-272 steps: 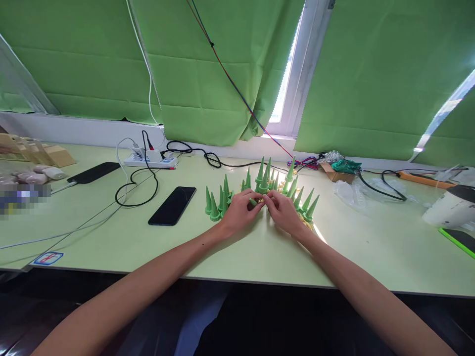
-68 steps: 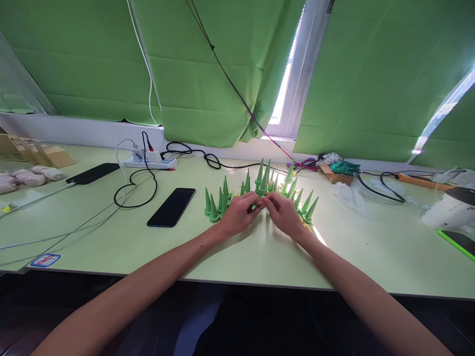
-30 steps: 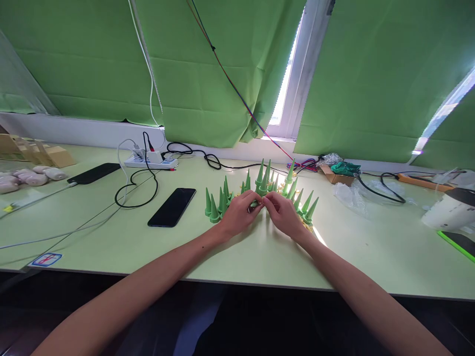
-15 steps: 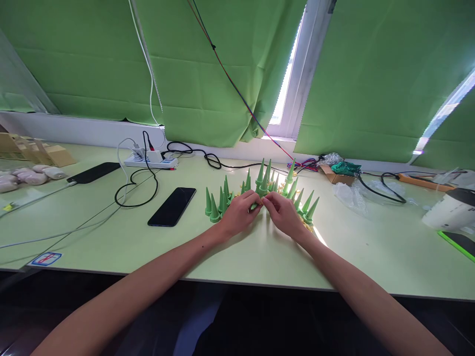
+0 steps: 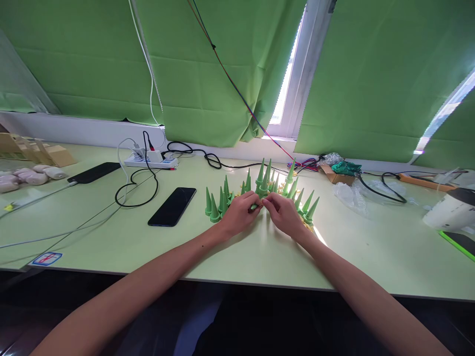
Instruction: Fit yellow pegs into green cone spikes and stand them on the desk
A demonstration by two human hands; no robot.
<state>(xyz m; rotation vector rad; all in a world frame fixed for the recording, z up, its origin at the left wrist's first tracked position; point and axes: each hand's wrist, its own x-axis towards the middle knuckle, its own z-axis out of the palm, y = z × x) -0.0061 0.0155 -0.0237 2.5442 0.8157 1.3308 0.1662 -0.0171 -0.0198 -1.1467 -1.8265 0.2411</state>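
Observation:
My left hand [image 5: 240, 213] is closed around a green pointed cone [image 5: 254, 206], of which only a small part shows between the fingers. My right hand [image 5: 284, 213] meets it fingertip to fingertip, thumb and forefinger pinched at the cone's end; whatever sits in that pinch is too small to make out. Around both hands several similar green cones with ringed bases stand upright, a group on the left [image 5: 214, 210], taller ones behind [image 5: 263, 185] and more on the right [image 5: 310, 211]. Small yellowish pieces [image 5: 307, 225] lie among them, partly hidden by my hands.
Left of the cones lies a black phone [image 5: 172, 206]. Farther left are a power strip [image 5: 151, 161] with looping cables and a second dark phone [image 5: 99, 172]. At the right are a small cardboard box [image 5: 336, 175], clear plastic wrap [image 5: 351, 197] and a white cup [image 5: 451, 210].
Almost nothing differs. Both hands keep the same place and grip, with at most a tiny shift of the fingers.

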